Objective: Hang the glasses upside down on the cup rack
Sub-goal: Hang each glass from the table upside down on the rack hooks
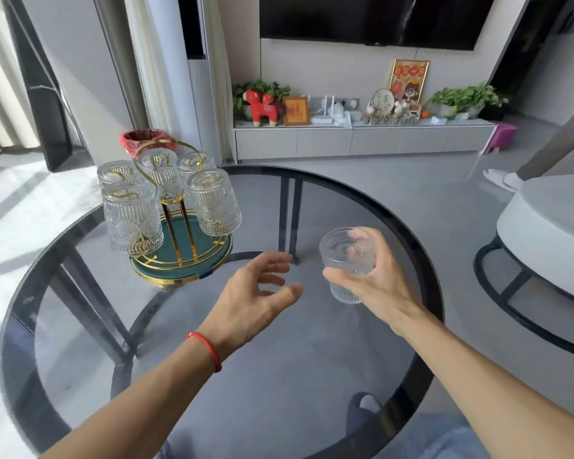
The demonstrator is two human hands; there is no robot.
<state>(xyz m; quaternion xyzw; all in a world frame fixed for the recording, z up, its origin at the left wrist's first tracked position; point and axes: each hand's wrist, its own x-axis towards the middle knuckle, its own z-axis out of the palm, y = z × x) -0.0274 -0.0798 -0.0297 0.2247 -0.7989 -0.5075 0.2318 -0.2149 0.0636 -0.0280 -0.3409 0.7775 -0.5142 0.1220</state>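
A gold wire cup rack (pixel 176 223) with a round green base stands at the far left of the round glass table (pixel 312 342). Several ribbed clear glasses (pixel 131 220) hang upside down on its arms. My right hand (pixel 376 279) is shut on one more ribbed glass (pixel 347 260), held above the table's right side with its mouth tilted toward me. My left hand (pixel 259 289), with a red string on the wrist, hovers open over the middle of the table, fingers spread, between the rack and the held glass.
The smoked glass top has a dark metal rim and legs beneath it. A white round low table (pixel 550 226) stands to the right. Behind are a TV cabinet (pixel 362 140) with ornaments and plants, a red-lined bin (pixel 146 140) and a person's slippered foot (pixel 502 178).
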